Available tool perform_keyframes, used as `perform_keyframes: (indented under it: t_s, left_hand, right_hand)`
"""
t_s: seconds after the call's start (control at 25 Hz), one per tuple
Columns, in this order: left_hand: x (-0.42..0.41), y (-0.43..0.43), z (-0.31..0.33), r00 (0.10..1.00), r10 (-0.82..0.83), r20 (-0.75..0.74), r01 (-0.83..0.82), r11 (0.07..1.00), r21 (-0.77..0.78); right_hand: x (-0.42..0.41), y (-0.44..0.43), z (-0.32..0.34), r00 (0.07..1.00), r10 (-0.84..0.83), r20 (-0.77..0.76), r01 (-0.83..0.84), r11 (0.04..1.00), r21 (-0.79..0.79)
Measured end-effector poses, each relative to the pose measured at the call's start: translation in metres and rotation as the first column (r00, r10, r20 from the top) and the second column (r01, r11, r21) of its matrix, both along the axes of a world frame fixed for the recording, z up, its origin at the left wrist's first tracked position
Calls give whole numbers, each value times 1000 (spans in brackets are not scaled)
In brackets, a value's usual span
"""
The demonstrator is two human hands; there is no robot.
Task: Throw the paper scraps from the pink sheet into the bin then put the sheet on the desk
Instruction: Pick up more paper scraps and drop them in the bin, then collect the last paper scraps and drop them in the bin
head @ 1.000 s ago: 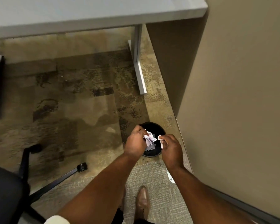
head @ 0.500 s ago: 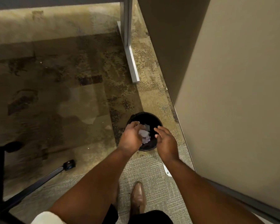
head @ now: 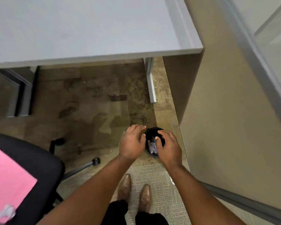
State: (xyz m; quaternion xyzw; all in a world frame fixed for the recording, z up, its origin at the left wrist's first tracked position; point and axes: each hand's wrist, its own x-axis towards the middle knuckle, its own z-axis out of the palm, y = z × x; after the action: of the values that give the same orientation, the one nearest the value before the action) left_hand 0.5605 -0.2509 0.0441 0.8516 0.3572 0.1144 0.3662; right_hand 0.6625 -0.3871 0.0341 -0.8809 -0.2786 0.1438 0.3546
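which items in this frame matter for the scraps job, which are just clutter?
Job items:
pink sheet on the chair seat, scraps on it
bin on the floor, paper inside
desk
left hand and right hand, both open over the bin

Just lying about:
chair
drawer unit under the desk
partition wall

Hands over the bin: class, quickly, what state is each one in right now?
Left hand: open, fingers spread, holding nothing.
Right hand: open, empty, above the bin.
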Motion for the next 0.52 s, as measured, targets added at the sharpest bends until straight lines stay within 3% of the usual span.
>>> perform_keyframes:
  t_s: [0.2, 0.52]
  left_hand:
    - [-51, 8, 112, 987, 127, 97, -134, 988, 71]
    - [-159, 6, 235, 907, 357, 222, -400, 895, 196]
  right_hand:
    - [-30, 25, 109, 985, 123, 124, -141, 979, 146]
    - [-87, 69, 236, 864, 404, 300, -471, 859, 200]
